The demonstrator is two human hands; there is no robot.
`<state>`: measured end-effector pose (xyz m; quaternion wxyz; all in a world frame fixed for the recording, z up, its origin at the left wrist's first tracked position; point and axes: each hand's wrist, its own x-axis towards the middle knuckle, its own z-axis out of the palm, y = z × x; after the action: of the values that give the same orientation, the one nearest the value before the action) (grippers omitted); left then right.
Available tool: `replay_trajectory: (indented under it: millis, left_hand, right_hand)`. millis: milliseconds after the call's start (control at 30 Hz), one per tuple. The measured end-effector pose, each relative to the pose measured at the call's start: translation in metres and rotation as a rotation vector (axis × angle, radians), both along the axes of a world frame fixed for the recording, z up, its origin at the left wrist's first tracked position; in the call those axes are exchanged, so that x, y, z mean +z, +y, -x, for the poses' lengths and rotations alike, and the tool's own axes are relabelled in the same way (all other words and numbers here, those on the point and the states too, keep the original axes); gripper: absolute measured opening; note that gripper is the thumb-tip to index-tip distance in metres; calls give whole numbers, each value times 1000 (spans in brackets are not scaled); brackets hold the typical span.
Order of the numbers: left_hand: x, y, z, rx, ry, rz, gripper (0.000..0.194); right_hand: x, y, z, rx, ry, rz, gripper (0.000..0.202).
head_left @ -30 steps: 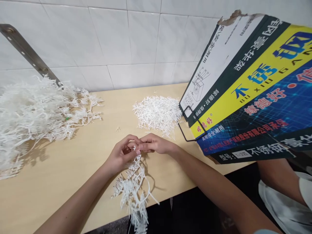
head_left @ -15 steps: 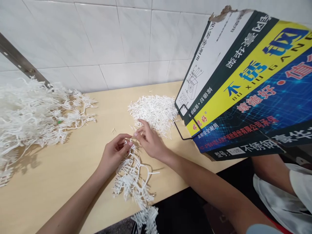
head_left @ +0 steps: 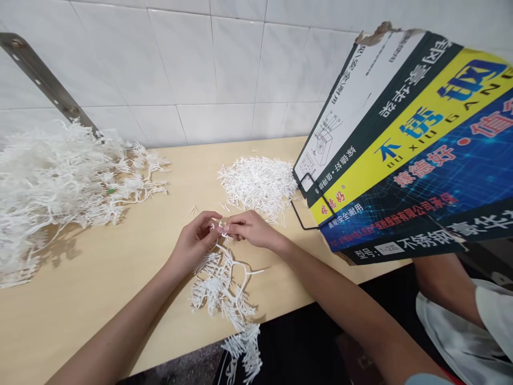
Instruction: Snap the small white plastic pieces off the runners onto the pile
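Note:
A branched white plastic strand (head_left: 218,286) runs down from my fingers and hangs over the table's front edge. My left hand (head_left: 196,238) pinches its upper end between thumb and fingers. Close against it, my right hand (head_left: 250,229) is closed, its thumb and fingertips on the small white tips at the same end. Beyond my hands lies a heap of small loose white pieces (head_left: 258,184). A large tangled pile of white strands (head_left: 60,176) covers the table's left side.
A big printed cardboard box (head_left: 401,144) leans at the right, with a black wire frame (head_left: 304,227) at its lower corner. A metal bracket (head_left: 48,85) is on the tiled wall. Another person's arm (head_left: 444,283) shows below the box.
My right hand has closed from spread fingers into a pinch against the strand's tips by my left hand. The whole view has shifted slightly.

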<state>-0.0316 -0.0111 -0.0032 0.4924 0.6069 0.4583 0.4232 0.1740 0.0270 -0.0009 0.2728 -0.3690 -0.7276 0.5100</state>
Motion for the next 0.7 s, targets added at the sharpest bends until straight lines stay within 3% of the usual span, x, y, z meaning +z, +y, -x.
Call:
replay_trajectory:
  millis: [467,533,700]
  left_hand:
    - [5,4,-5,-174,-244,-9,30]
    - [4,4,-7,-160,-272,22,32]
    - [3,7,-7,18,-320,183,30]
  right_hand:
    - [-6,-6,14,-133,365,235,29]
    - [-8,-5,14,-144,364,232,28]
    - [-4,-8,12,-200,301,81,29]
